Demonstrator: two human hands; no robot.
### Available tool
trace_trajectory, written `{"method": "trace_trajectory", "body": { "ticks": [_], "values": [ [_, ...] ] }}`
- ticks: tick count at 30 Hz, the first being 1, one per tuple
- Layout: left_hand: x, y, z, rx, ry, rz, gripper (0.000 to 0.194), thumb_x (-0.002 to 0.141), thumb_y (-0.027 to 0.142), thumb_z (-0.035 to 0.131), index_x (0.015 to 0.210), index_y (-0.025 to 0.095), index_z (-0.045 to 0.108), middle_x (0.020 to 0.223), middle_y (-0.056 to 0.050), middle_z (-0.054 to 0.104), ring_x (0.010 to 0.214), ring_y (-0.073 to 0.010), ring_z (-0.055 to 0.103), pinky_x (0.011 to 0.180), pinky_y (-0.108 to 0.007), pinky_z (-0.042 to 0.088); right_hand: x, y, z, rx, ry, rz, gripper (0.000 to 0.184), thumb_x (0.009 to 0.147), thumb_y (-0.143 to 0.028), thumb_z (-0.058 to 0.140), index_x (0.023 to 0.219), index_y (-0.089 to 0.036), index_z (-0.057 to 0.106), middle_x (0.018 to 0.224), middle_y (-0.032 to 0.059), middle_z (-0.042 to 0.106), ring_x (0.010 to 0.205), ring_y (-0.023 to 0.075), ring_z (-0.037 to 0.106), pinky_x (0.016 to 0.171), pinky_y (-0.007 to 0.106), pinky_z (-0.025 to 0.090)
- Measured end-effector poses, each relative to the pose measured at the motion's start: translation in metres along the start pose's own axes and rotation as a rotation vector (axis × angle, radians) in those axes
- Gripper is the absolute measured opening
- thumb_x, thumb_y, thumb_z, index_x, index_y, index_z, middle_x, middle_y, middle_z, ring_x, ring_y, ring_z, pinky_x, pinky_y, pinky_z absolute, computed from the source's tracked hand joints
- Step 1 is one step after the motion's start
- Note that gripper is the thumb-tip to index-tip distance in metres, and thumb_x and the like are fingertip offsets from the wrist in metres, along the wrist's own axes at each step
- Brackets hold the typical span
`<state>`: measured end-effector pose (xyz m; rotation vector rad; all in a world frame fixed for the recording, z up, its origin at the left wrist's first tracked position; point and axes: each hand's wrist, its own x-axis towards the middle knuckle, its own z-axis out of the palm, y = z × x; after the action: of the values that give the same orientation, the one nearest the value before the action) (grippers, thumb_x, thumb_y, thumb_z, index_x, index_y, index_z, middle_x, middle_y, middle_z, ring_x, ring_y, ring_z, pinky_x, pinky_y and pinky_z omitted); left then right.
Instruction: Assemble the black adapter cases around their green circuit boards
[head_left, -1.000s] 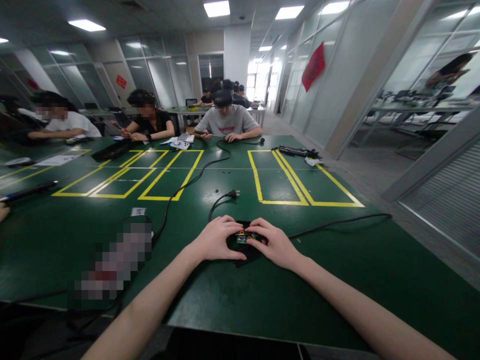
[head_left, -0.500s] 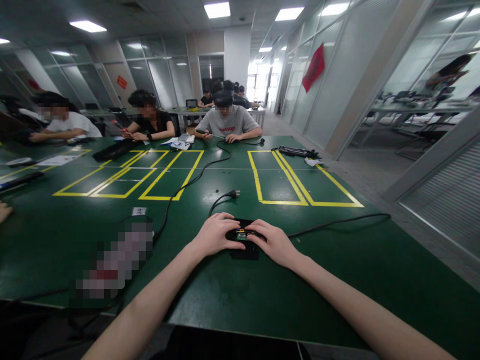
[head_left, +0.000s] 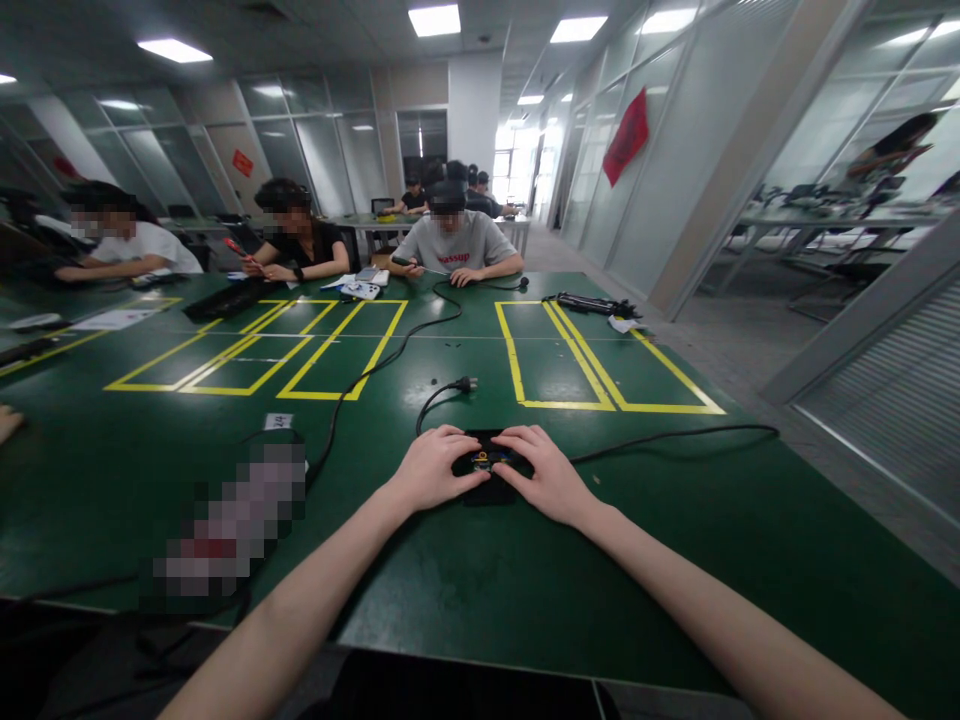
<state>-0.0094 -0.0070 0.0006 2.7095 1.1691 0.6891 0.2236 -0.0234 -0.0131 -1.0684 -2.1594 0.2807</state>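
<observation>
1. Since one second ago, the black case (head_left: 489, 495) has turned from a skewed position to lie squarer, its near edge now farther from the wearer, and the small circuit board (head_left: 481, 460) with yellow and blue parts shows less of its green face.
2. That circuit board sits over the case, between the hands, above the near middle of the green tabletop (head_left: 637, 580); whether the two are joined cannot be told.
3. Left hand (head_left: 442, 468): fingers bent and thumb below them, their tips at the board's left side; whether they pinch it cannot be made out.
4. Right hand (head_left: 546, 470): curved likewise from the other side, fingertips and thumb at the board's right; its grip cannot be told either.
5. Just beyond the left hand lies a power plug (head_left: 468, 384), its lead passing out of sight behind that hand. Another black cable (head_left: 675, 437) runs rightward from behind the right hand.
6. To the left, a pixelated item (head_left: 232, 520) lies near a small numbered tag (head_left: 279, 422), with a long black cord (head_left: 351, 385) running toward the far side.
7. Farther off, yellow tape (head_left: 566, 407) outlines rectangles; a folded black stand (head_left: 592, 304) lies at the far right.
8. Across the tabletop sits a person in a grey shirt (head_left: 457, 245); a person in black (head_left: 319, 240) holds a red-ended tool (head_left: 234, 246).
</observation>
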Motion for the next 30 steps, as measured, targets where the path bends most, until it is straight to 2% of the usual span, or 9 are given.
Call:
{"method": "trace_trajectory", "body": {
  "ticks": [4,9,13,17,20,24,28,30],
  "values": [
    [0.0,-0.002,0.001,-0.014,0.023,-0.001,0.036,0.089,0.045,0.075,0.118,0.023,0.075,0.119,-0.006,0.078,0.118,-0.0268,0.068,0.103,-0.04,0.056,-0.002,0.001,-0.009,-0.002,0.0,-0.043,0.036,0.083,-0.031,0.079,0.116,-0.023,0.067,0.116,0.0111,0.065,0.11,0.0297,0.064,0.094,0.046,0.057],
    [-0.003,-0.008,-0.005,-0.119,0.069,0.041,0.029,0.093,0.033,0.069,0.12,0.022,0.073,0.128,-0.007,0.074,0.121,-0.0252,0.067,0.106,-0.04,0.055,-0.004,0.0,-0.018,0.007,-0.018,-0.085,0.018,0.084,-0.025,0.077,0.095,-0.022,0.064,0.102,0.0076,0.064,0.097,0.0254,0.064,0.083,0.04,0.055],
    [-0.006,-0.012,-0.011,-0.134,0.065,0.012,0.016,0.088,0.024,0.071,0.104,0.021,0.074,0.121,-0.008,0.073,0.111,-0.0231,0.07,0.096,-0.035,0.057,-0.004,-0.002,-0.021,-0.002,-0.108,-0.252,0.009,0.086,-0.023,0.075,0.086,-0.022,0.066,0.096,0.0067,0.066,0.087,0.0221,0.062,0.078,0.037,0.051],
    [-0.007,-0.013,-0.009,-0.113,0.001,-0.023,0.007,0.092,0.022,0.067,0.096,0.022,0.073,0.105,-0.004,0.073,0.096,-0.019,0.071,0.086,-0.029,0.056,-0.005,-0.003,-0.021,-0.023,-0.162,-0.294,0.012,0.087,-0.024,0.074,0.079,-0.021,0.065,0.091,0.0057,0.066,0.082,0.02,0.061,0.074,0.035,0.048],
    [-0.006,-0.014,-0.006,-0.079,-0.007,-0.027,0.008,0.094,0.022,0.065,0.098,0.021,0.073,0.1,-0.004,0.074,0.095,-0.02,0.069,0.086,-0.03,0.055,-0.005,-0.003,-0.02,-0.034,-0.177,-0.29,0.012,0.089,-0.026,0.072,0.08,-0.021,0.066,0.088,0.0054,0.067,0.081,0.0199,0.062,0.073,0.034,0.048],
    [-0.004,-0.015,-0.006,-0.055,-0.002,-0.033,0.011,0.098,0.024,0.062,0.1,0.021,0.072,0.097,-0.004,0.074,0.094,-0.0206,0.067,0.086,-0.031,0.054,-0.004,0.004,-0.02,0.055,-0.128,-0.256,0.009,0.095,-0.024,0.065,0.088,-0.022,0.07,0.094,0.0067,0.069,0.087,0.0205,0.066,0.078,0.035,0.053],
    [-0.003,-0.016,-0.008,-0.078,-0.009,-0.044,0.01,0.098,0.024,0.062,0.098,0.021,0.071,0.097,-0.004,0.073,0.094,-0.0205,0.066,0.086,-0.032,0.053,-0.002,0.023,-0.028,0.022,-0.059,-0.093,0.009,0.094,-0.028,0.065,0.098,-0.024,0.072,0.102,0.0079,0.069,0.096,0.0233,0.068,0.084,0.037,0.057],
    [-0.002,-0.016,-0.009,-0.109,-0.011,-0.057,0.008,0.097,0.022,0.062,0.096,0.021,0.07,0.097,-0.004,0.073,0.093,-0.0205,0.066,0.085,-0.032,0.053,-0.001,0.035,-0.032,-0.026,-0.067,-0.03,0.01,0.093,-0.032,0.067,0.097,-0.024,0.072,0.106,0.0084,0.069,0.099,0.0248,0.067,0.084,0.039,0.057]
  ]
}}
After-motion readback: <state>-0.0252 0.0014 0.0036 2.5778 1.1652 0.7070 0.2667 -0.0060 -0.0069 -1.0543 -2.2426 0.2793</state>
